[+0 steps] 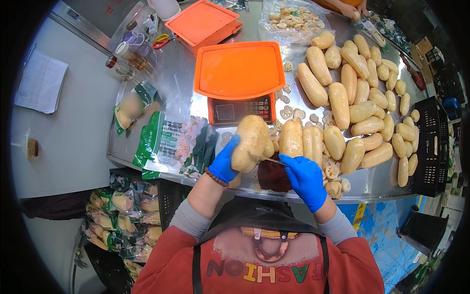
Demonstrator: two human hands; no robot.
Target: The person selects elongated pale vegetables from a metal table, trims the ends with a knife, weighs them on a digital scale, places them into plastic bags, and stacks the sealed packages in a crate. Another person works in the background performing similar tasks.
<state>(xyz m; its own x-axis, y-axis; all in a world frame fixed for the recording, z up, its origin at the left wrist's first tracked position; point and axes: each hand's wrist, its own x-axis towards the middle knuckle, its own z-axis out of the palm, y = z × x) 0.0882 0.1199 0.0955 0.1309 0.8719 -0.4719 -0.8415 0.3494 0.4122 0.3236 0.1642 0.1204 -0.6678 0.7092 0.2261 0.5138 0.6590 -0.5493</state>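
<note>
My blue-gloved left hand (225, 160) is closed around a large pale lotus root (252, 133), held tilted over the table's near edge. In my right hand (305, 182), also gloved in blue, is a small knife (268, 159), its thin blade against the root's lower side. Beneath the knife lies a dark red cloth (275, 177). Two peeled lotus root segments, a left one (291, 139) and a right one (312, 143), lie just beyond my right hand. Cut lotus slices (333, 170) are scattered beside it.
An orange-topped scale (240, 71) stands ahead, with another orange scale (203, 24) behind it. Many lotus roots (362, 103) cover the right side, by a black crate (433, 147). Printed bags (171, 142) lie left; bagged roots (125, 215) are below. Another person's hands (350, 11) are at the far right.
</note>
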